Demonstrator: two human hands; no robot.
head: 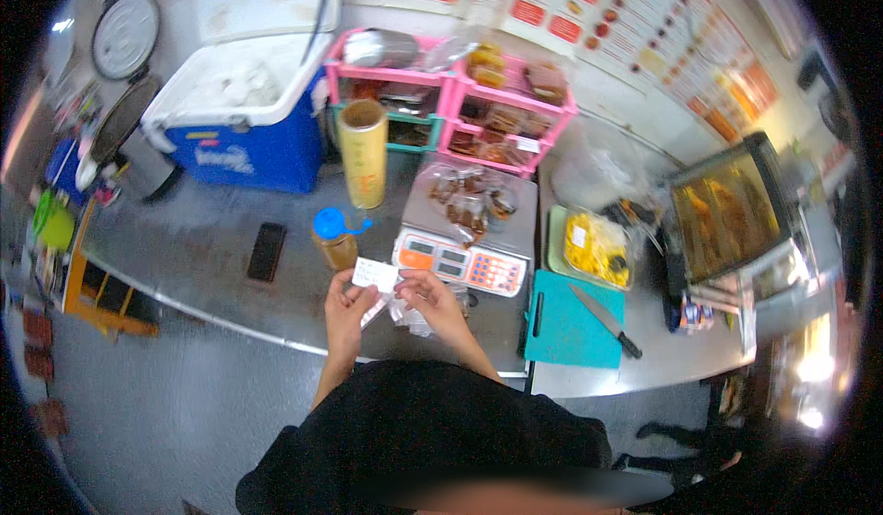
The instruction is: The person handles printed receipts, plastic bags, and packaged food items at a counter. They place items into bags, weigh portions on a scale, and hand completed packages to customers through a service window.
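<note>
Between my two hands is a small white label (374, 273) that bears handwriting. My left hand (347, 311) pinches it from below and the left, thumb on its face. The fingers of my right hand (434, 302) are at its right edge. Clear crumpled plastic (416, 320) lies below the hands on the steel counter (207, 246). Just beyond them stands a squat bottle (336, 246) with a blue cap and brown contents. To the right, a digital scale (459, 267) carries several clear bags of brown food (468, 204).
A phone (266, 253) lies at left, before a blue cooler (245, 153). A tall yellow cylinder (363, 160) stands near stacked pink baskets (510, 104). At right, a knife (607, 320) rests on a teal cutting board (572, 329), near bagged yellow food (594, 246) and a glass-fronted cabinet (724, 215).
</note>
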